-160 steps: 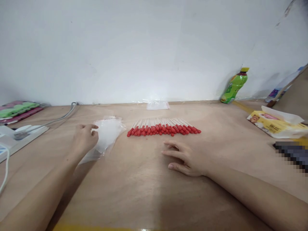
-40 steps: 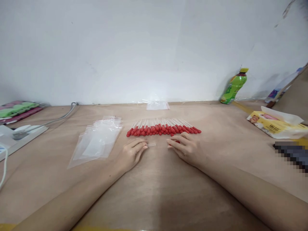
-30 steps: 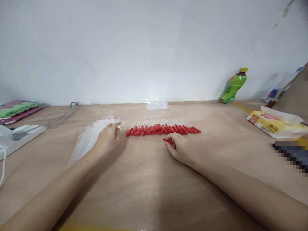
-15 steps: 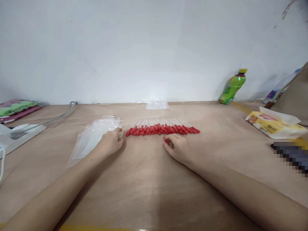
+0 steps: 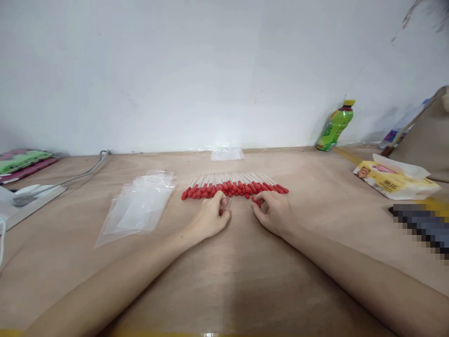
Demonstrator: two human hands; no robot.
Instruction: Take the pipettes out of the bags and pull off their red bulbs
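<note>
Taking the row of red-tipped sticks [image 5: 235,187] as the clock's centre, the person's own two hands were at work along its near edge. The row lay across the tabletop [image 5: 196,285] side by side, red ends toward the person and pale shafts pointing to 12 o'clock.

The left hand [image 5: 214,216], at 7 o'clock, was curled, its thumb and forefinger pinching a thin pale piece [image 5: 229,204]; a bit of red showed inside the fingers, too small to identify. The right hand [image 5: 272,210], at 4 o'clock, was likewise curled, thumb and forefinger closed on a small red piece [image 5: 256,201], whose far end the hand hid. The hands were near each other but apart.

At 9 o'clock, near the row, clear zip bags [image 5: 140,208] lay flat in an overlapping fan. Another clear bag [image 5: 227,153] lay at 12 o'clock, by the foot of the wall [image 5: 157,79]. A green bottle [image 5: 333,128] with a yellow cap leaned against the wall at 2 o'clock. At 3 o'clock was a yellow tissue pack [image 5: 394,185], with a dark, pixelated object [image 5: 421,227] just beside it, toward 4. Well out at 9 o'clock sat a white power strip [image 5: 38,199].
</note>
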